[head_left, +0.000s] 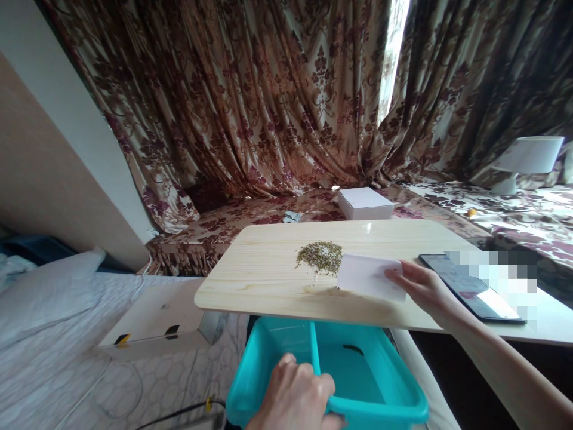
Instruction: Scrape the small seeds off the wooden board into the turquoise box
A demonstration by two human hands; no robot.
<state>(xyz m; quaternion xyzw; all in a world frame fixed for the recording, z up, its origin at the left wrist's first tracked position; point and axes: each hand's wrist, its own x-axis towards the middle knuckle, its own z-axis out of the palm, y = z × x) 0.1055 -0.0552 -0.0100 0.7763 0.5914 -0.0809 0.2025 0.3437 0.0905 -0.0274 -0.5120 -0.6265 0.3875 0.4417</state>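
In my right hand (418,283) is a white card (369,276), pinched at its right end and tilted over the wooden tabletop (250,263). The card's left edge is beside a pile of small green and brown seeds or beans (320,255), too fine to name surely. Below the table's near edge sits a turquoise two-compartment bin (403,382). My left hand (298,391) is closed around the bin's near rim by the divider, with some fingers hidden. A small dark strip (353,349) shows in the right compartment.
A tablet (465,286) lies on the table's right side, partly blurred out. Behind the table is a white box (364,203); a white lamp (528,155) stands at far right. To the left, a flat white box (156,310) rests on the bed (58,304). Patterned curtains (268,89) hang behind.
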